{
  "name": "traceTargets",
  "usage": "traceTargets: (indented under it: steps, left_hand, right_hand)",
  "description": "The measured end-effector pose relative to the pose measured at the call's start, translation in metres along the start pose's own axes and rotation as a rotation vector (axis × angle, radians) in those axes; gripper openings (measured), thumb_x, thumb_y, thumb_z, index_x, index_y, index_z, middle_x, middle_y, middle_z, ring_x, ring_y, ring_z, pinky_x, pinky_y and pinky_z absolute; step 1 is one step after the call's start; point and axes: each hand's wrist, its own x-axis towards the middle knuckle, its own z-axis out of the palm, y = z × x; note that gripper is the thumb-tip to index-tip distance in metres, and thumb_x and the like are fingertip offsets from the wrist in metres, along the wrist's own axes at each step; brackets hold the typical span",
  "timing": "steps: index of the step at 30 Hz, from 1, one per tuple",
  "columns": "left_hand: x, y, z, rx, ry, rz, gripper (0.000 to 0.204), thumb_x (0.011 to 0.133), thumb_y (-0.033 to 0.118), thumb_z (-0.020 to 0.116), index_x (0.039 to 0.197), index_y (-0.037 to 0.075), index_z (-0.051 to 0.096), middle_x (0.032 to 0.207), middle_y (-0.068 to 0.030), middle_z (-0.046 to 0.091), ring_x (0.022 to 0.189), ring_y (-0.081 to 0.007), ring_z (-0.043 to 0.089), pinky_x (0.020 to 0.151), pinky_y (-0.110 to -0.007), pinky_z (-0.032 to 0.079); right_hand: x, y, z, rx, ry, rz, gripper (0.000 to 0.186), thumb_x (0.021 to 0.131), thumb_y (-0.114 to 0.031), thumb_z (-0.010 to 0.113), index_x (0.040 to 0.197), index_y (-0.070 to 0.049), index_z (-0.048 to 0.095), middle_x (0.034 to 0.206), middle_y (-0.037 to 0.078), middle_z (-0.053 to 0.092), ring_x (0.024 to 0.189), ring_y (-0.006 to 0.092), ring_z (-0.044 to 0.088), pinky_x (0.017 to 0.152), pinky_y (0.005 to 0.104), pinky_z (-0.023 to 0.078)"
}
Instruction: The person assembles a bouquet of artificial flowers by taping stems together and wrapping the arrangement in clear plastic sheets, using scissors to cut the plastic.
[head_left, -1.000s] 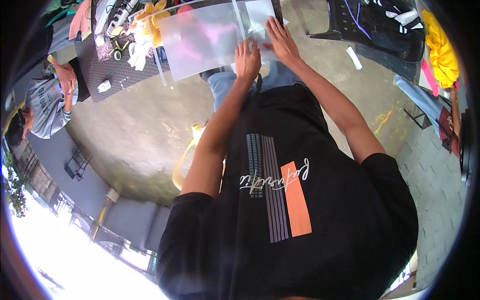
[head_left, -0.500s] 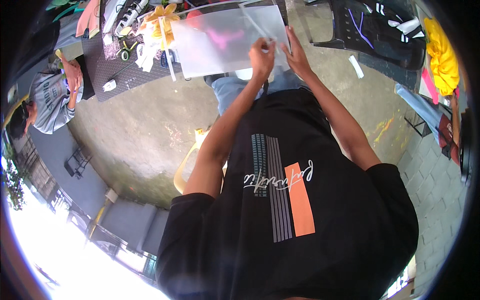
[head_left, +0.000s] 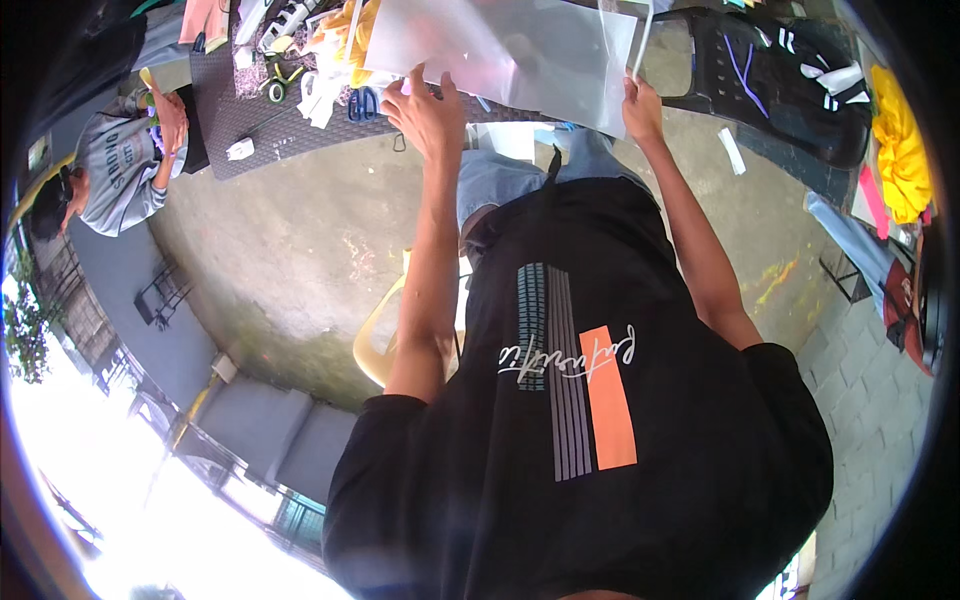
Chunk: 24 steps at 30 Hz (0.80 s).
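Note:
A translucent plastic sheet (head_left: 500,60) is stretched out in front of me at the top of the view, over the near part of the table. My left hand (head_left: 430,118) has its fingers spread, with the fingertips at the sheet's lower left edge. At the sheet's right side, my right hand (head_left: 643,108) is closed in a pinch. The lower end of a narrow white strip (head_left: 644,42) runs into its fingers, along the sheet's right edge. Whether those fingers also grip the sheet, I cannot tell. Another white strip (head_left: 353,35) lies by the sheet's left edge.
On the dark table (head_left: 262,150) at left are yellow fabric flowers (head_left: 335,45), green-handled scissors (head_left: 279,85), a blue coiled item (head_left: 363,103) and white scraps. A black chair (head_left: 790,120) with a purple strip (head_left: 745,75) stands right. One person (head_left: 125,170) sits far left.
The sheet has shifted right. My left hand has moved left and its fingers have spread. My right hand has moved right, and the white strip now stands at the sheet's right edge.

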Motion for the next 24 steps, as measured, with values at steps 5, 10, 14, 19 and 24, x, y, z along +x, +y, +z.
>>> traceTargets:
  steps: [5, 10, 14, 19, 24]
  left_hand:
    - [0.036, -0.010, 0.037, -0.482, -0.037, -0.406, 0.063, 0.081, 0.039, 0.083, 0.121, -0.003, 0.057, 0.117, -0.0250, 0.058, 0.109, -0.0376, 0.055, 0.096, -0.047, 0.045]
    - [0.053, -0.001, 0.064, -0.591, 0.066, -0.754, 0.087, 0.077, 0.043, 0.088, 0.127, -0.008, 0.039, 0.111, -0.0298, 0.057, 0.103, -0.0391, 0.061, 0.086, -0.045, 0.054]
    - [0.064, 0.013, 0.064, -0.228, 0.023, -1.252, 0.110, 0.070, 0.044, 0.093, 0.139, -0.009, 0.025, 0.131, -0.0351, 0.047, 0.128, -0.0403, 0.049, 0.089, -0.050, 0.055]
    - [0.052, -0.022, 0.090, -0.937, -0.024, -1.218, 0.071, 0.083, 0.030, 0.083, 0.132, -0.003, 0.044, 0.123, -0.0219, 0.059, 0.116, -0.0305, 0.058, 0.090, -0.044, 0.055]
    - [0.026, -0.071, 0.120, -1.383, -0.273, -1.074, 0.050, 0.088, 0.027, 0.078, 0.124, 0.001, 0.055, 0.115, -0.0162, 0.065, 0.111, -0.0267, 0.062, 0.092, -0.043, 0.055]
  right_hand:
    - [0.005, 0.019, 0.008, 0.004, 0.084, -0.226, 0.032, 0.101, -0.015, 0.052, 0.127, -0.002, 0.065, 0.103, 0.027, 0.070, 0.095, 0.0403, 0.069, 0.083, 0.0427, 0.053]
    - [0.000, 0.007, -0.007, 0.037, -0.151, -0.098, 0.037, 0.105, -0.023, 0.050, 0.129, 0.002, 0.063, 0.107, 0.026, 0.071, 0.095, 0.0293, 0.071, 0.084, 0.0372, 0.053]
    - [-0.003, 0.029, -0.011, 0.211, -0.113, -0.164, 0.035, 0.105, -0.020, 0.051, 0.130, 0.001, 0.063, 0.102, 0.022, 0.073, 0.088, 0.0233, 0.069, 0.082, 0.0349, 0.052]
    - [-0.007, 0.023, -0.028, 0.195, -0.209, -0.068, 0.034, 0.104, -0.020, 0.054, 0.127, 0.003, 0.064, 0.099, 0.021, 0.074, 0.088, 0.0246, 0.070, 0.082, 0.0357, 0.052]
    - [0.001, 0.039, -0.029, 0.295, -0.159, 0.092, 0.040, 0.102, -0.026, 0.055, 0.129, 0.003, 0.063, 0.101, 0.016, 0.073, 0.088, 0.0192, 0.067, 0.081, 0.0339, 0.051]
